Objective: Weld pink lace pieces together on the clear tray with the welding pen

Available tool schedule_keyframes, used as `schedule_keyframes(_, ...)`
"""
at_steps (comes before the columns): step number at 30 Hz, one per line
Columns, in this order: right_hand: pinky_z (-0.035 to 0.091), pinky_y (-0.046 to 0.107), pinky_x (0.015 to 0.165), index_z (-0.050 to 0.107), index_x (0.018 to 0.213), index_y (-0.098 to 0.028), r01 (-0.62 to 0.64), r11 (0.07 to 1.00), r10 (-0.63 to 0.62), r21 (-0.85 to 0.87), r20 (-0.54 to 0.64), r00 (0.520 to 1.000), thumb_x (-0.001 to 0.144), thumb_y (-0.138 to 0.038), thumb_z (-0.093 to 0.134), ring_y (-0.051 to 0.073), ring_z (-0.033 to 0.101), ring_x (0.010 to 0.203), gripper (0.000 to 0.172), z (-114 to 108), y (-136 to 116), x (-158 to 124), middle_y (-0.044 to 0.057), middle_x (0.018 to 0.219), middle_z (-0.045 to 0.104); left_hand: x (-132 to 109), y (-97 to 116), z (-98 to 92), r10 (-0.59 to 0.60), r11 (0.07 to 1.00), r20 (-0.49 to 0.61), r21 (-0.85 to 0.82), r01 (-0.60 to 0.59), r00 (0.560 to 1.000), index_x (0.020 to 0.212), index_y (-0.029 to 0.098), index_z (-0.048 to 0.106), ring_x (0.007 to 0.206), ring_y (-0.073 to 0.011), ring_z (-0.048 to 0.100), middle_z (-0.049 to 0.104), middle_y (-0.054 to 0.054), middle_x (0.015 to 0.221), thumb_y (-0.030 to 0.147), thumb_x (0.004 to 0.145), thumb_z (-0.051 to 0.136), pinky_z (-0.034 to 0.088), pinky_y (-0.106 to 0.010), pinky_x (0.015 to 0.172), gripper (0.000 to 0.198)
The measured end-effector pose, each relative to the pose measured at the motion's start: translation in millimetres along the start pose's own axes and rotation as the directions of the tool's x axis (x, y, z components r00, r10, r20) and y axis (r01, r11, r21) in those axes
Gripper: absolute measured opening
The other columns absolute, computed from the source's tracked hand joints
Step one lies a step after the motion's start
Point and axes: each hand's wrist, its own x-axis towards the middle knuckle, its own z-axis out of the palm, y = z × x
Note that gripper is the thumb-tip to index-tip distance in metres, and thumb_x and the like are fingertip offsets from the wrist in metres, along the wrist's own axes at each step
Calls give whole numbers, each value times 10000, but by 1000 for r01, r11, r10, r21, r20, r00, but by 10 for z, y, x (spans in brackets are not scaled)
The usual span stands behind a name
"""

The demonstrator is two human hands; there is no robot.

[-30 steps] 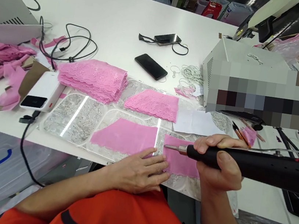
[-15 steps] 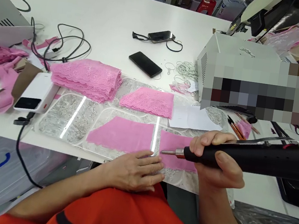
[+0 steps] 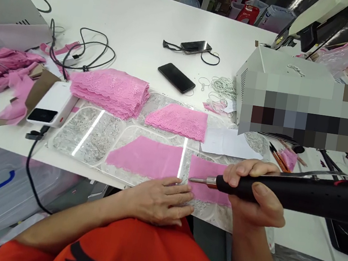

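My right hand grips a black pen-shaped cutting tool. Its metal tip touches the left edge of a small pink lace piece on a clear acrylic template. Flat and open, my left hand rests at the template's near edge, fingers spread and pressing just below the tip. A larger pink lace piece lies to the left under the template. Another lace piece sits behind it, and a stack of pink lace lies further left.
A white machine box stands at the right. Two phones, white elastic loops, a power bank with black cables, and pink scraps lie on the white table. A grey box stands far left.
The tool's tip moved down along the left edge of the small lace piece, from its upper corner to lower down. My left hand stayed in place.
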Motion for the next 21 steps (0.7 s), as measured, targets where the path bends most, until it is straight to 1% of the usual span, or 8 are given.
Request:
schedule_keyframes(3,460,278,450,610,772,-189,0,1000,0,1,0,1000,699,-246,644,100,523,461,98,9,3,-8,-16,701,573,-3,2,-4,-1,1000,-7,0,1,1000,1123,156,647,1220,-202,573,675,-93,1215,400,982,498,433,-341,1075,319)
schedule_keyframes(5,456,277,443,610,769,-190,6,1000,-6,-10,-23,1000,692,-260,639,96,514,454,108,-1,-22,12,-17,701,570,-6,6,-21,-3,1000,3,-9,3,1000,1139,163,642,1221,-198,574,673,-92,1222,411,976,509,424,-344,1088,325)
schedule_keyframes(8,450,280,444,598,758,-191,60,997,-65,-43,-135,989,665,-285,636,95,503,448,137,-72,-100,88,-22,689,552,14,-1,-71,-37,999,-9,-37,37,999,1150,164,634,1214,-190,582,685,-91,1201,376,973,524,399,-353,1115,297)
schedule_keyframes(11,448,286,468,569,747,-194,143,983,-172,-119,-282,944,645,-274,622,98,507,463,140,-189,-172,173,-27,694,533,83,-52,-104,-156,988,-44,-19,155,987,1179,150,624,1225,-202,579,684,-101,1209,274,981,501,408,-372,1108,264)
schedule_keyframes(14,458,295,519,543,747,-198,168,970,-223,-176,-362,905,645,-252,601,96,516,486,129,-275,-165,206,-32,713,526,186,-139,-69,-284,955,-54,75,287,957,1204,144,617,1271,-264,545,646,-116,1280,254,987,473,405,-449,1104,283)
schedule_keyframes(17,465,297,550,548,765,-196,157,972,-214,-174,-384,898,659,-237,583,94,529,503,119,-290,-92,191,-32,735,537,271,-213,11,-318,932,-35,171,319,947,1212,145,609,1305,-321,505,600,-122,1344,318,994,464,346,-554,1120,314)
schedule_keyframes(19,469,299,557,558,773,-196,155,973,-209,-168,-377,902,663,-227,580,95,537,510,117,-272,-43,177,-30,743,550,297,-238,56,-314,930,-15,195,310,949,1233,152,594,1323,-322,483,579,-115,1371,351,997,456,291,-584,1141,338)
schedule_keyframes(21,469,297,551,562,775,-198,157,974,-207,-164,-356,911,660,-219,583,98,540,511,118,-249,-13,172,-31,742,558,301,-247,82,-314,930,-7,198,309,950,1246,158,584,1340,-313,464,568,-106,1385,369,1000,446,237,-590,1164,352)
